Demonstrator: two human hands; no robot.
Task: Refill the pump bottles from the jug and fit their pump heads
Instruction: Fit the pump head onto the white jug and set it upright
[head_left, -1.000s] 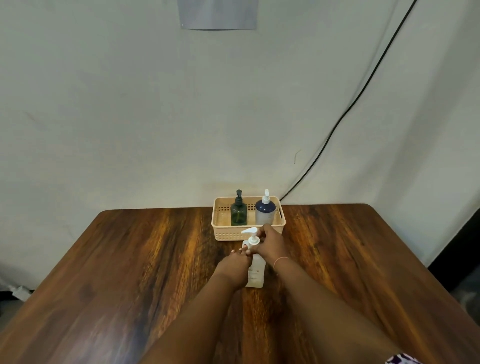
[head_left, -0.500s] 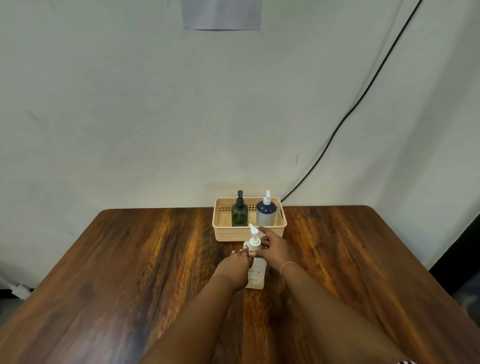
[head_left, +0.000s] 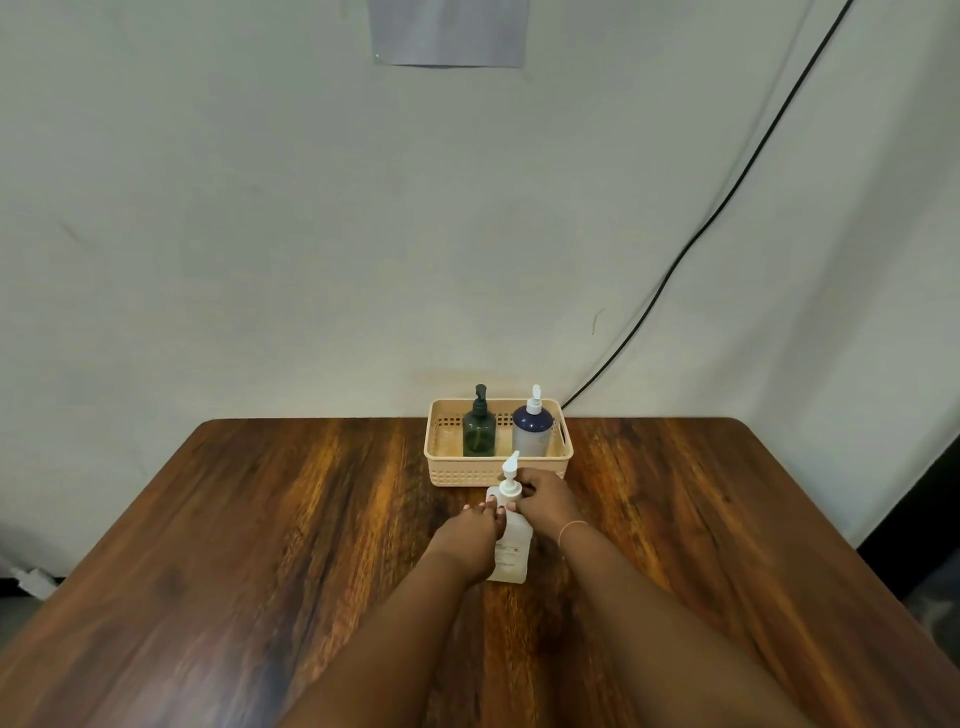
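A clear pump bottle (head_left: 511, 553) stands upright on the wooden table (head_left: 260, 545), just in front of a beige basket (head_left: 452, 470). My left hand (head_left: 470, 535) wraps around the bottle's body. My right hand (head_left: 545, 501) grips the collar of its white pump head (head_left: 510, 475), whose nozzle points away from me. Inside the basket stand a dark green pump bottle (head_left: 478, 426) and a navy-and-white pump bottle (head_left: 532, 427), both with pump heads on. No jug is in view.
The table's far edge meets a pale wall right behind the basket. A black cable (head_left: 701, 234) runs down the wall to the table's back edge. A grey sheet (head_left: 447, 31) hangs high on the wall.
The pump head's nozzle has turned from pointing left to pointing away from me, as my right hand twisted its collar. My left hand kept hold of the bottle.
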